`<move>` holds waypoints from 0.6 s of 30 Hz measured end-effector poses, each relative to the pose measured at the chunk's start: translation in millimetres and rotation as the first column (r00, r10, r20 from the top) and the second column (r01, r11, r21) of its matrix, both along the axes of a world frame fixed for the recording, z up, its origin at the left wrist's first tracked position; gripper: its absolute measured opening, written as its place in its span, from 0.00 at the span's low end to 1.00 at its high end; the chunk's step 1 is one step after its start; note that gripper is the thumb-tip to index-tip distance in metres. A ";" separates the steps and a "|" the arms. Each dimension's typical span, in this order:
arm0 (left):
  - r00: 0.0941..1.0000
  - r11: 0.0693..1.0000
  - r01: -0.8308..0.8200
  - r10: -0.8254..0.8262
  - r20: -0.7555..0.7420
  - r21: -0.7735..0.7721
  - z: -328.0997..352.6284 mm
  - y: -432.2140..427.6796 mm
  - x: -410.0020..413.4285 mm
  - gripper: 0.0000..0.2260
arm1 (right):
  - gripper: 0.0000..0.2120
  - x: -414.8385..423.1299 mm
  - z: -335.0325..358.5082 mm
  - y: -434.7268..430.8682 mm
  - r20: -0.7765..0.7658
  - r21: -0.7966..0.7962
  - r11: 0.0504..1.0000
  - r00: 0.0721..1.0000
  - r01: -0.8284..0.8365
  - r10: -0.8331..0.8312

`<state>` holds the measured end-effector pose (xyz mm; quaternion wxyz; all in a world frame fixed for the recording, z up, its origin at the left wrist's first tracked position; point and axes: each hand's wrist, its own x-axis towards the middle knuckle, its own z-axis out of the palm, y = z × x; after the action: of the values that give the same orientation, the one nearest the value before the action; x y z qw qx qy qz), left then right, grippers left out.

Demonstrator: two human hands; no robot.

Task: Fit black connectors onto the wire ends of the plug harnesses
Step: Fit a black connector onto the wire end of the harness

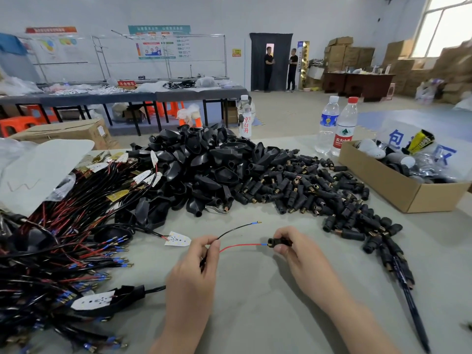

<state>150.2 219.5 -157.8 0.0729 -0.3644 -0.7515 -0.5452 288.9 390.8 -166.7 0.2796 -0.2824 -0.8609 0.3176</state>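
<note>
Head cam: left hand [194, 254] pinches the harness [203, 263] where its 2 wires split. Right hand [293, 251] pinches a black connector [279, 242] btwn thumb & fingertips, just above the table [255, 302]. Red wire [240, 246] tip sits at the connector's mouth, so the 1st fit looks under way. Next, prob.: push home, then take from the connector pile [306, 190] for the bare black wire [237, 228]. Fingers hide how deep the tip sits.

the left hand [194, 272] hides where the red wire [240, 245] joins its harness; its tip is lost at the black connector [279, 242], half covered by the right hand [298, 256].
</note>
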 end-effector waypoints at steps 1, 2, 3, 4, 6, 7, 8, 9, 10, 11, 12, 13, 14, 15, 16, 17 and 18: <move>1.000 1.000 -0.002 0.002 0.004 0.001 -0.2 0.2 -0.1 0.06 | 0.14 0.9 0.3 0.4 0.000 -0.005 1.000 1.000 -0.007 0.007; 1.000 1.000 -0.003 0.003 0.005 0.002 -0.7 0.7 -0.5 0.06 | 0.14 2.5 0.7 1.0 0.000 -0.008 1.000 1.000 -0.013 0.013; 1.000 1.000 -0.007 0.007 0.005 -0.001 -0.6 1.4 -0.5 0.06 | 0.15 4.0 1.3 1.5 0.000 -0.008 1.000 1.000 -0.018 0.018; 1.000 1.000 -0.010 0.010 0.002 -0.006 -1.2 2.2 -0.8 0.05 | 0.15 5.3 1.9 1.8 -0.002 -0.006 1.000 1.000 -0.022 0.022; 1.000 1.000 -0.015 0.015 -0.002 -0.020 -3.3 3.7 -1.9 0.01 | 0.16 6.3 3.4 2.0 -0.006 -0.002 1.000 1.000 -0.030 0.030; 1.000 0.999 -0.023 0.023 0.000 -0.025 -4.4 4.4 -2.8 0.01 | 0.16 6.3 3.9 1.9 -0.003 -0.003 0.999 0.999 -0.035 0.035; 0.999 0.999 -0.032 0.032 0.000 -0.028 -5.3 4.5 -3.7 0.02 | 0.15 6.3 4.4 1.6 0.003 -0.004 0.999 0.999 -0.042 0.042; 0.999 0.999 -0.036 0.037 0.005 -0.029 -5.6 4.3 -4.3 0.03 | 0.16 6.4 5.0 1.1 0.010 -0.003 0.999 0.999 -0.052 0.052; 0.999 0.999 -0.038 0.038 0.011 -0.027 -5.5 4.1 -4.7 0.03 | 0.17 6.8 5.6 0.5 0.014 0.000 0.998 0.998 -0.064 0.064; 0.999 0.999 -0.041 0.041 0.015 -0.027 -5.3 3.9 -4.9 0.04 | 0.18 7.6 6.4 -0.6 0.020 0.002 0.997 0.997 -0.075 0.075; 0.999 0.999 -0.042 0.043 0.020 -0.024 -5.5 3.9 -5.4 0.04 | 0.20 8.5 7.3 -1.8 0.030 0.006 0.996 0.996 -0.084 0.083; 0.999 0.999 -0.042 0.042 0.024 -0.020 -6.0 3.9 -5.9 0.04 | 0.20 9.2 8.1 -2.8 0.041 0.011 0.996 0.995 -0.090 0.090; 0.999 0.999 -0.040 0.040 0.026 -0.017 -6.5 3.9 -6.3 0.04 | 0.20 9.7 8.7 -3.3 0.049 0.017 0.995 0.994 -0.095 0.094; 0.999 0.999 -0.040 0.040 0.028 -0.016 -7.1 4.0 -6.9 0.04 | 0.20 10.0 9.2 -3.7 0.054 0.021 0.995 0.994 -0.098 0.096; 0.999 0.999 -0.042 0.042 0.028 -0.017 -7.8 4.0 -7.5 0.03 | 0.21 10.1 9.4 -3.8 0.057 0.022 0.995 0.994 -0.098 0.097; 0.999 0.999 -0.044 0.045 0.027 -0.018 -8.1 4.0 -7.9 0.03 | 0.21 10.3 9.5 -3.9 0.061 0.021 0.995 0.994 -0.098 0.096; 0.999 0.999 -0.045 0.045 0.028 -0.018 -8.3 4.0 -8.2 0.03 | 0.21 10.4 9.5 -3.8 0.064 0.019 0.995 0.993 -0.099 0.098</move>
<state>142.1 223.5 -166.1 0.0713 -0.3403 -0.7652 -0.5419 299.4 386.9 -157.2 0.2397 -0.2463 -0.8856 0.3124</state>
